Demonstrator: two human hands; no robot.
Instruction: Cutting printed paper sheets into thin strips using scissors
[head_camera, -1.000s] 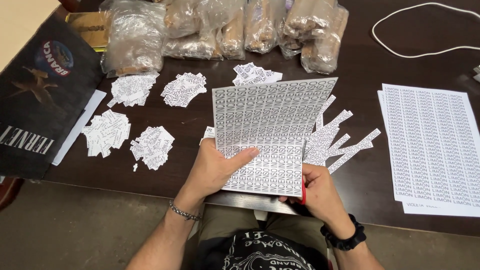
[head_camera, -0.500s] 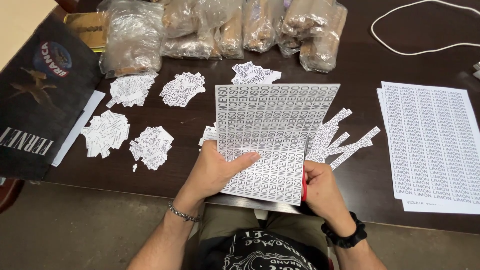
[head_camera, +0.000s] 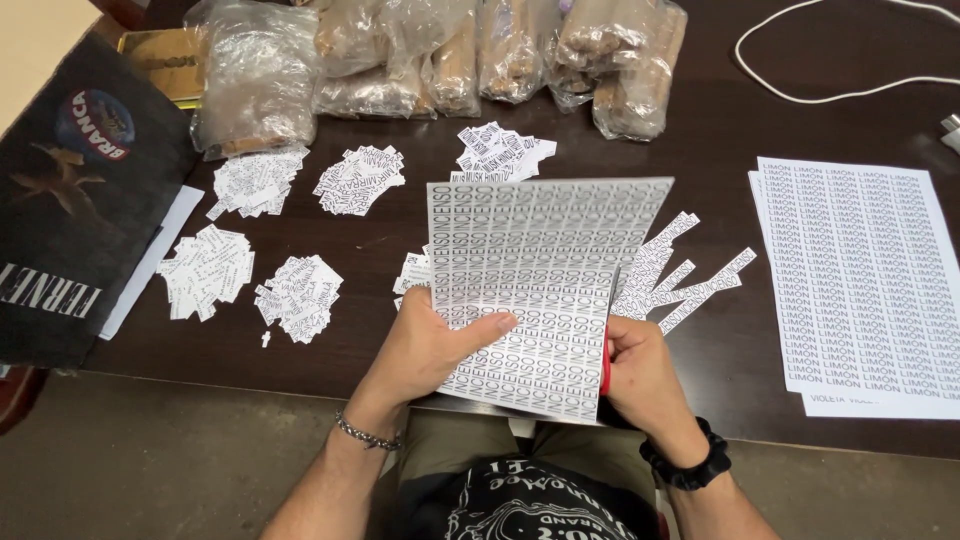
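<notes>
A dark desk (head_camera: 400, 215) carries clear bags of brown rolls (head_camera: 450, 55) beyond the fingers and a stack of printed sheets (head_camera: 860, 280) to their right. A printed label sheet (head_camera: 540, 270) is held over the desk's near edge: the left hand (head_camera: 430, 350) pinches it, thumb on top, while the right hand (head_camera: 640, 370) closes its fingers around red-handled scissors (head_camera: 605, 350) at the sheet's right edge. Small heaps of cut labels (head_camera: 300, 290) lie left of the fingers.
</notes>
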